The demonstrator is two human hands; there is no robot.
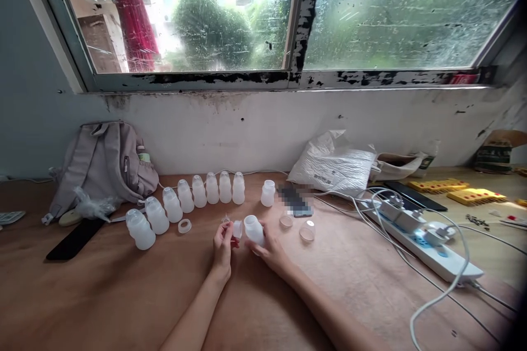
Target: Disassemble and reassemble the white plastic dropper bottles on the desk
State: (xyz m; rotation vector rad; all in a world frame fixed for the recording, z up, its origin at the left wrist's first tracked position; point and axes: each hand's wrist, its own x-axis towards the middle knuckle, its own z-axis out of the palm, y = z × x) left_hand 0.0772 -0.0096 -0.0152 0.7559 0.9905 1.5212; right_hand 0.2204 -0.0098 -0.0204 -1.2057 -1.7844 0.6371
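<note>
My left hand (223,247) pinches a small clear bottle nipple with a translucent screw collar (236,229), its tip pointing left. Close beside it, my right hand (269,249) is wrapped round a frosted white baby bottle (254,228), tilted with its open mouth toward the collar. The two parts are a little apart. Several more frosted bottles (212,189) stand in a curved row to the left, and a single bottle (268,193) stands behind my right hand. A loose white ring (184,226) lies by the row. A clear dome cap (307,231) and a clear round piece (285,221) lie right of my right hand.
A phone (302,207) lies behind the clear pieces. On the right are a power strip (432,258) with plugs and looping white cables, a silver pouch (335,164) and yellow parts (475,196). A backpack (105,162) and a black flat object (76,240) are at left.
</note>
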